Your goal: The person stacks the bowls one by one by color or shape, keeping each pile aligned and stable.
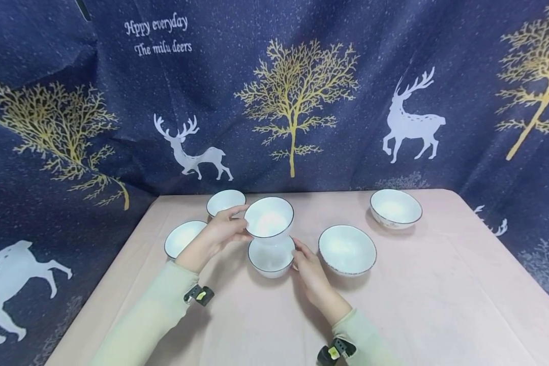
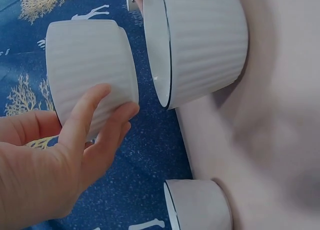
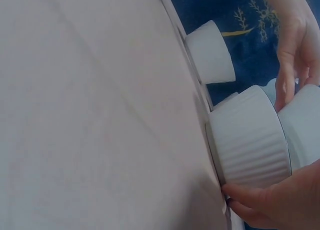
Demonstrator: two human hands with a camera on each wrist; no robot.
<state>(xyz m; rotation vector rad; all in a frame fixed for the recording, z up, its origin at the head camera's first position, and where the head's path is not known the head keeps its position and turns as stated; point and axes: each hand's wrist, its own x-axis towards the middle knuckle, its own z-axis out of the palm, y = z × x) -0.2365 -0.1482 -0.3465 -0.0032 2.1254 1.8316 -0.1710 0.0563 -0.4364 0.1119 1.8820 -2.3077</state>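
Note:
My left hand [image 1: 217,233] grips a white bowl [image 1: 270,217] with a dark rim, its thumb and fingers on the left side. In the left wrist view this held bowl [image 2: 87,65] shows ribbed outer walls. It is raised over a second white bowl [image 1: 271,258], which stands on the table with its mouth up. My right hand [image 1: 313,274] holds that lower bowl at its right side. The right wrist view shows the fingers [image 3: 255,197] low on its ribbed wall [image 3: 250,135]; the thumb is hard to make out there.
Two white bowls stand to the left, one near [image 1: 183,238] and one farther back [image 1: 225,202]. Right of my hands is a wider bowl [image 1: 347,250], and another bowl [image 1: 395,207] stands at the back right. A pink cloth covers the table [image 1: 439,305]; a dark blue curtain [image 1: 329,168] hangs behind.

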